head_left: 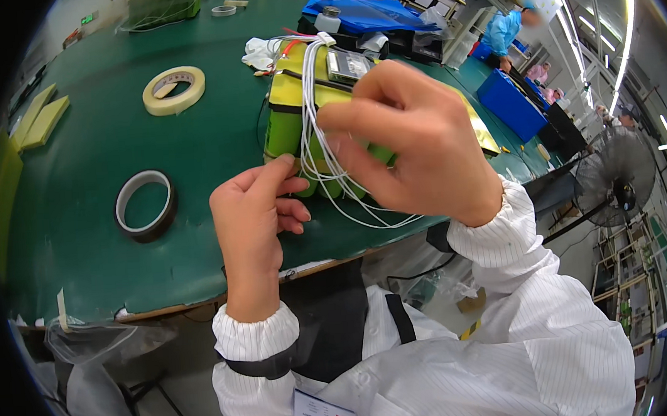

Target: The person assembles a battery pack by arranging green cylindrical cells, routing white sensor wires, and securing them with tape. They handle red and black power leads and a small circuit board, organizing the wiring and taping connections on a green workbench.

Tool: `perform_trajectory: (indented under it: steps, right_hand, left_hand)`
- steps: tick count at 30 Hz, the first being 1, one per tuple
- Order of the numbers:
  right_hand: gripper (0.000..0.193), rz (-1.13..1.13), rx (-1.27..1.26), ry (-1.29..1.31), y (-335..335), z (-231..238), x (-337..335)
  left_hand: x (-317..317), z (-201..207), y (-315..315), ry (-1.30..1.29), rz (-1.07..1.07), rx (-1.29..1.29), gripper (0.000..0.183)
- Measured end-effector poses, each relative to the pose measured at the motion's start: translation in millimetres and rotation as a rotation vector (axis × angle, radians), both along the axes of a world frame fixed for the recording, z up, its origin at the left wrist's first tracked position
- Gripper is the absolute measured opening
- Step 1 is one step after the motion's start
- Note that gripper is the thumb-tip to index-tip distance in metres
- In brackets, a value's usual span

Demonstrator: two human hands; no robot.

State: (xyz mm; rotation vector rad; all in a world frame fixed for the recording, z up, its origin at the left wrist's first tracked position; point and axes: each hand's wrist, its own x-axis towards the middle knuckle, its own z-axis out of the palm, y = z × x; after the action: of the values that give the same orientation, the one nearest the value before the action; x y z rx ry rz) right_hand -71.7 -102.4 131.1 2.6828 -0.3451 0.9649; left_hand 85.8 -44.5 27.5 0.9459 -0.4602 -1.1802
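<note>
A battery pack [286,132] with green cells and a yellow top stands at the table's near edge. A bundle of thin white wires [309,94] runs over its top and hangs down its near side in loops. My left hand [253,214] is at the pack's lower left corner, thumb and forefinger pinched beside a brownish band on the cells; what they pinch is too small to make out. In front of the pack, close to the wires, my right hand [421,136] is raised with fingers curled in, slightly blurred. Its fingertips' contents are hidden.
On the green table [221,146] lie a black tape roll [146,206] and a cream tape roll [174,91]. Yellow-green strips [45,121] are at the left. Behind the pack are blue sheeting [374,13] and a small bottle [328,20]. A co-worker [501,32] stands beyond a blue box [512,104]; a fan [616,177] is at the right.
</note>
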Motion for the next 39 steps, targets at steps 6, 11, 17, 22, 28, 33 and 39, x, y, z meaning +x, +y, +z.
perform_trajectory:
  steps: [6, 11, 17, 22, 28, 33, 39]
  right_hand:
    - [0.016, -0.042, -0.257, 0.198, 4.7, -17.6, 22.8]
    - [0.011, -0.093, -0.341, 0.221, -3.5, -33.9, 24.8]
    - [0.011, -0.096, -0.359, 0.189, -6.8, -41.2, 31.6]
    - [0.012, -0.071, -0.383, 0.178, -9.5, -48.2, 32.6]
    - [0.010, -0.045, -0.390, 0.144, -12.3, -50.4, 33.2]
    - [0.013, -0.051, -0.342, 0.116, -8.5, -49.3, 33.7]
    - [0.014, -0.017, -0.319, 0.071, -12.4, -52.7, 32.4]
  left_hand:
    - [4.8, -4.6, 3.9, -0.007, -0.020, -0.052, 0.025]
    - [10.8, -5.6, 18.3, -0.296, 0.156, -0.045, 0.024]
    - [28.3, 2.7, 8.5, -0.360, 0.172, -0.067, 0.029]
    - [26.6, 3.9, 0.5, -0.397, 0.109, -0.069, 0.032]
    - [21.2, 3.7, -6.7, -0.481, 0.233, -0.072, 0.024]
    - [16.2, -2.2, -10.0, -0.440, 0.245, -0.100, 0.022]
    - [5.4, -20.9, 4.4, -0.829, 0.506, -0.186, 0.022]
